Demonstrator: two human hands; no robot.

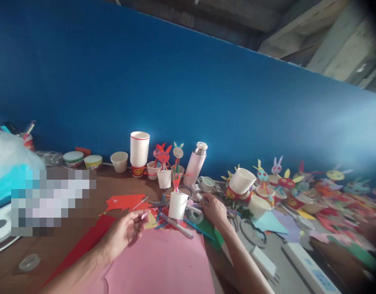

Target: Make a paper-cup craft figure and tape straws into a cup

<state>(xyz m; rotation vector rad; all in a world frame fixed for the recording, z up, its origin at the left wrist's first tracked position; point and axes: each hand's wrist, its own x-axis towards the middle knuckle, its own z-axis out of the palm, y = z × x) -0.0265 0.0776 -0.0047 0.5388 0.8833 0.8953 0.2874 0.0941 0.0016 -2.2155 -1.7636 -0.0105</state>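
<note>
My left hand (129, 226) is palm up over the pink paper sheet (163, 261), pinching a small pink paper piece (144, 215) between thumb and fingertips. Farther back on the right, my right hand (215, 209) reaches down, fingers closed on a small white cylinder (200, 197) whose kind I cannot make out. Between the hands stands a white paper cup (177, 206) with a red paper rabbit figure (176, 181) sticking up from it. A capped marker (178, 228) lies at the cup's foot, among other pens and paper scraps.
Behind are a stack of paper cups (139, 149), a pink thermos (195, 165) and several rabbit cups. Orange paper (123, 203) lies left. On the right are a tape ring (252, 234), a white charger (263, 261) and a power strip (310, 265). A blue wall (182, 81) closes the back.
</note>
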